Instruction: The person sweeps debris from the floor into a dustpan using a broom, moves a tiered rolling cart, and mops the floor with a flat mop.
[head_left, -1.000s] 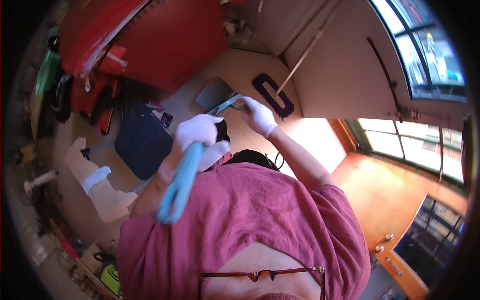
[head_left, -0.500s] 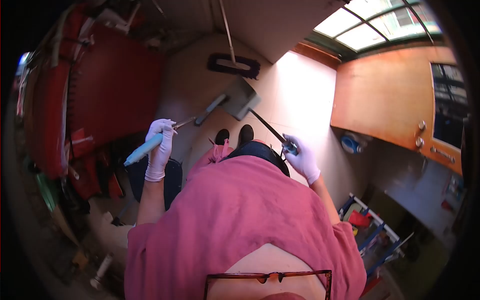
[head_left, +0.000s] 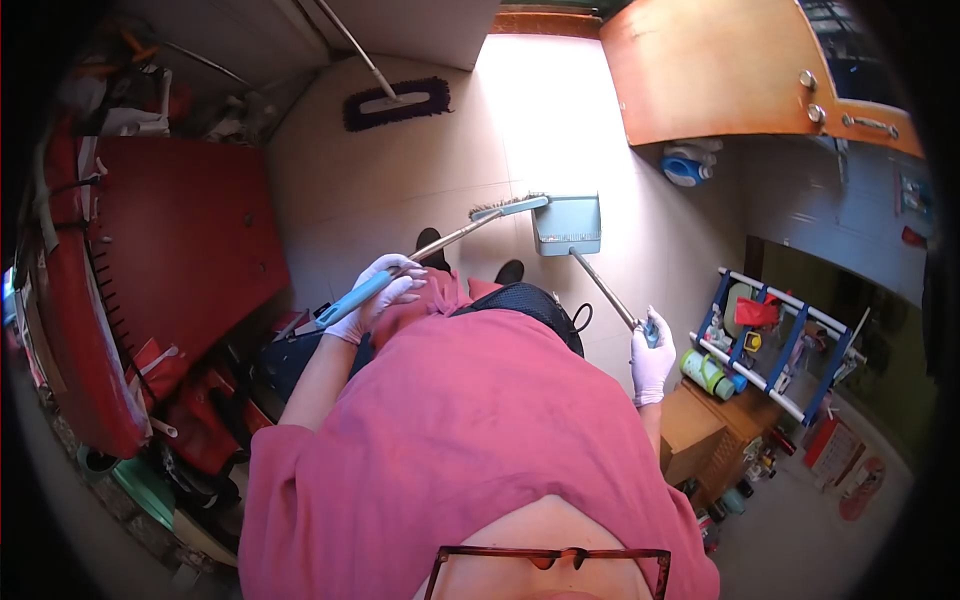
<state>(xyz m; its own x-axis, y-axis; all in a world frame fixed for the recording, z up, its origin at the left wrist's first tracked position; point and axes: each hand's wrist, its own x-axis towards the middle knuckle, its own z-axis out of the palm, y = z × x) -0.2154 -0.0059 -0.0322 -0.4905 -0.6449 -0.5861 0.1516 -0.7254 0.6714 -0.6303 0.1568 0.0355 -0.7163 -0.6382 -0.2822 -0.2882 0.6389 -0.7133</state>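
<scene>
Two white-gloved hands grasp a long-handled broom [head_left: 455, 239] and a dustpan [head_left: 571, 217] above the tiled floor [head_left: 420, 172].
The dustpan lies forward and left of the right hand [head_left: 652, 357], the nearer one, its handle slanting back into those curled fingers beside the waist. The left hand [head_left: 380, 292] wraps the broom's blue grip, forearm angled forward and inward; the broom runs forward-right, its head overlapping the pan's far left corner. Floor contact is unclear.

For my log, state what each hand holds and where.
Left hand: blue metal-shafted broom, by its blue grip. Right hand: blue plastic dustpan, by its handle's end.
</scene>
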